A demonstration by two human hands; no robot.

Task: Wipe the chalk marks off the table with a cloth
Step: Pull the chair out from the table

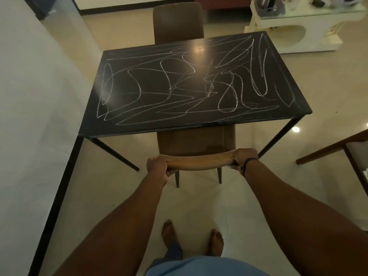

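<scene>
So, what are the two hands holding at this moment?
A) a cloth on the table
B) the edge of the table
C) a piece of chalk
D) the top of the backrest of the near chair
D: the left hand and the right hand each grip one end of the near chair's backrest top; no cloth is in view.

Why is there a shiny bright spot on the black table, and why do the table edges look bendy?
In the head view, the bright spot on the table near its far edge is glare from a room light; a second glint shows on the floor. The wide-angle lens bows the edges. The chalk marks stay readable, and both hands look sharp.
</scene>
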